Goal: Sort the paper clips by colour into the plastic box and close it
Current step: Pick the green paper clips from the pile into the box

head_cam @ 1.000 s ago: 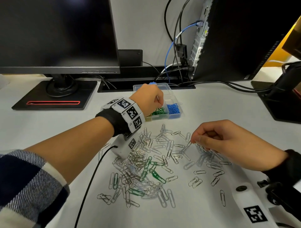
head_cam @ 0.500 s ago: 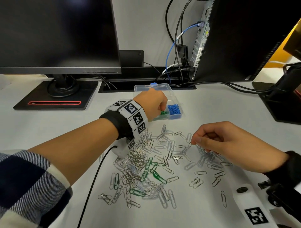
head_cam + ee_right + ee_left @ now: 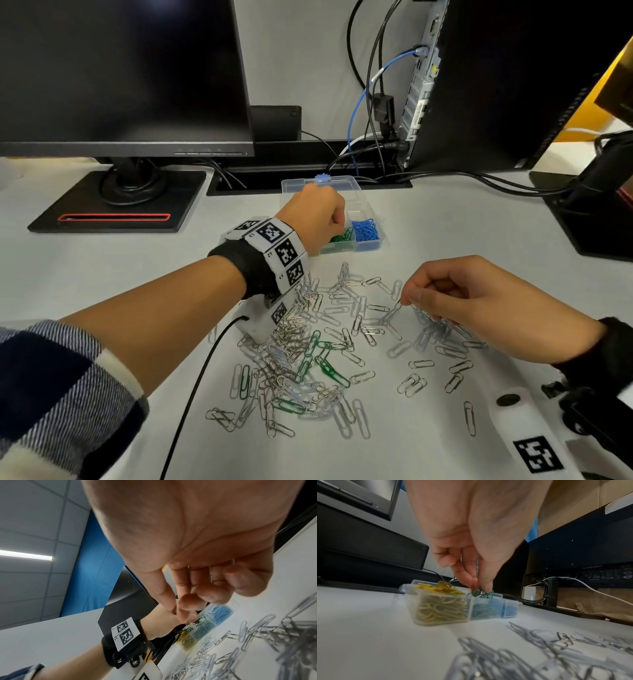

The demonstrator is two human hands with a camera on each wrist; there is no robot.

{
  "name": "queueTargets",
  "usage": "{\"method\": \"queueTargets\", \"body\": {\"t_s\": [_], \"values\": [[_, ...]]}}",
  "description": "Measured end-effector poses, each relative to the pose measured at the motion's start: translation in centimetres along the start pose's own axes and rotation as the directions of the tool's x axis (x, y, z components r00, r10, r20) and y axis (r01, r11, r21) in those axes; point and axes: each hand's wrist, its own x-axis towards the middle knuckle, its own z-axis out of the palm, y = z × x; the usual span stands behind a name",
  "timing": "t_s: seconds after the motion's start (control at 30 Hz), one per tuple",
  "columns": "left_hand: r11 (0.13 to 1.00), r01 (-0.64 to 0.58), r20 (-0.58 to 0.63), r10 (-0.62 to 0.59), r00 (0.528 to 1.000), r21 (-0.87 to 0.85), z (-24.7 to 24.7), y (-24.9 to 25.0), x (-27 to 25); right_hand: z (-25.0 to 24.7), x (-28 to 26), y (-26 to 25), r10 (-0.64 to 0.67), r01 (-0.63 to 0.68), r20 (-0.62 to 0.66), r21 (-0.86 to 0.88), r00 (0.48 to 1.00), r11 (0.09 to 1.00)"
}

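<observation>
A clear plastic box (image 3: 371, 245) stands open, its lid with a blue latch (image 3: 322, 179) lying back behind it. It holds yellow clips (image 3: 440, 607), green clips (image 3: 340, 237) and blue clips (image 3: 365, 230) in separate compartments. My left hand (image 3: 339, 228) is over the green compartment, and its thumb and fingers (image 3: 481, 588) pinch a few green clips (image 3: 482, 593) at the rim. My right hand (image 3: 406, 300) hovers over the loose pile (image 3: 308, 342) of silver and green clips, pinching a silver clip, with more silver clips held in its curled fingers (image 3: 211, 588).
A monitor on a black stand (image 3: 116, 202) is at the back left. A second screen and a small computer with cables (image 3: 411, 102) stand behind the box. A black base (image 3: 596, 219) lies at the right. A black cable (image 3: 191, 394) runs from my left wrist.
My left hand has come down and slightly towards me, onto the green compartment with the green clips. My right hand has barely moved.
</observation>
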Motion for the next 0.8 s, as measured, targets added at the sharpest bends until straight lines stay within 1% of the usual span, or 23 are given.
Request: {"method": "queueTargets", "body": {"t_s": [0.1,0.3,0.4,0.6,0.8], "values": [[1.0,0.002,0.01,-0.002,1.0,0.0,-0.12,0.03,-0.11,0.02,0.0,0.01,0.001,-0.001,0.003,-0.003,1.0,1.0],[0.998,-0.008,0.053,0.005,0.999,0.058,-0.61,0.0,-0.33,0.06,0.0,0.2,-0.002,0.002,0.012,-0.009,1.0,1.0],[0.991,-0.007,0.071,-0.002,0.997,0.135,-0.73,-0.06,-0.44,0.09,0.08,0.23,-0.001,0.002,0.019,-0.006,1.0,1.0],[0.955,-0.05,0.114,0.017,0.993,0.292,-0.85,0.21,-0.18,0.03,0.05,0.3,-0.003,0.003,0.025,-0.01,1.0,1.0],[0.92,-0.086,0.125,0.04,0.991,0.383,-0.69,0.53,0.06,0.07,0.09,0.4,-0.003,0.003,0.029,0.0,1.0,1.0]]}}
